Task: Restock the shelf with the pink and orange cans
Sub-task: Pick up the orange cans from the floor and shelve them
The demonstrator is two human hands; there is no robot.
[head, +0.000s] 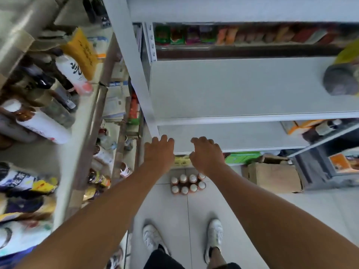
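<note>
A pack of several pink and orange cans (188, 184) with white tops stands on the tiled floor below my hands, just in front of the shelf unit. My left hand (159, 152) and my right hand (206, 154) reach forward side by side above the pack, fingers slightly curled and apart, holding nothing. Both hover at the front edge of a bare grey shelf (233, 136). A wider bare shelf (242, 88) lies above it.
A cardboard box (274, 176) and a green box (242, 157) sit on the floor to the right. Bottles and snack bags crowd the left-hand shelves (48, 105). Snack packets (194, 34) line an upper shelf. My white shoes (213, 237) stand on the tiles.
</note>
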